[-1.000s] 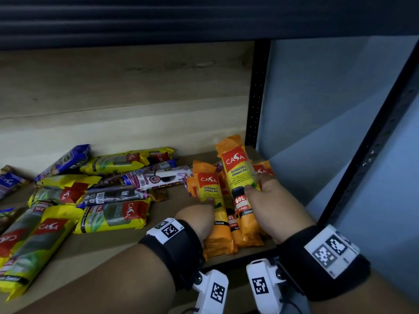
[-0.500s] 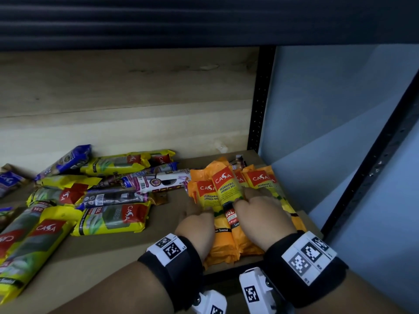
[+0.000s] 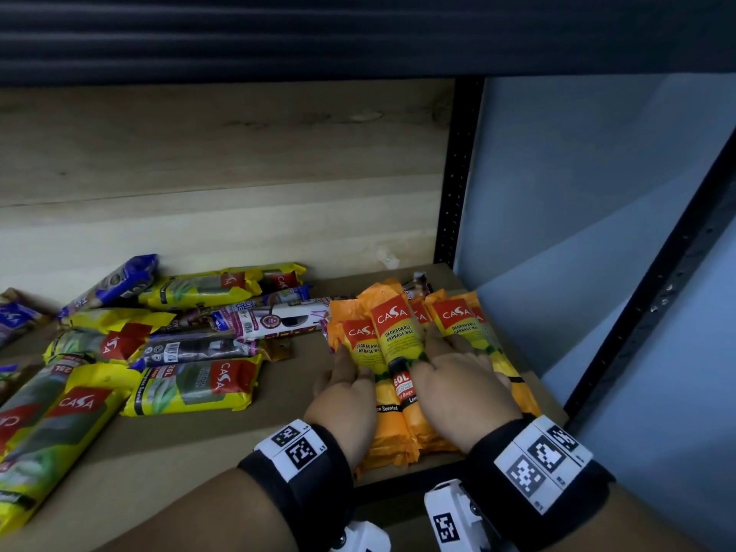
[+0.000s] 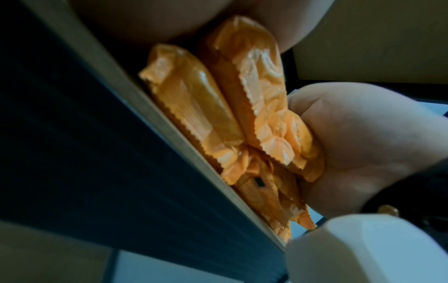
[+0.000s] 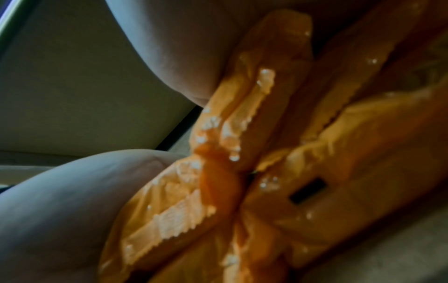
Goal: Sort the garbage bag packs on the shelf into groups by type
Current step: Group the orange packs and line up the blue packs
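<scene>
Several orange garbage bag packs (image 3: 398, 336) lie side by side at the right end of the wooden shelf (image 3: 199, 444). My left hand (image 3: 342, 376) rests flat on the leftmost orange pack, fingers along its left edge. My right hand (image 3: 458, 368) lies spread over the packs on the right and presses them down. The left wrist view shows the crimped ends of the orange packs (image 4: 218, 95) at the shelf's front edge. Blurred orange packs (image 5: 242, 134) fill the right wrist view. Neither hand curls round a pack.
Yellow packs (image 3: 191, 384), a blue pack (image 3: 115, 280), a white and purple pack (image 3: 275, 320) and a dark pack (image 3: 195, 348) lie mixed on the left. A black upright (image 3: 458, 173) and a grey wall bound the right end.
My right hand has laid down the orange pack it held upright. Both hands have flattened onto the orange group.
</scene>
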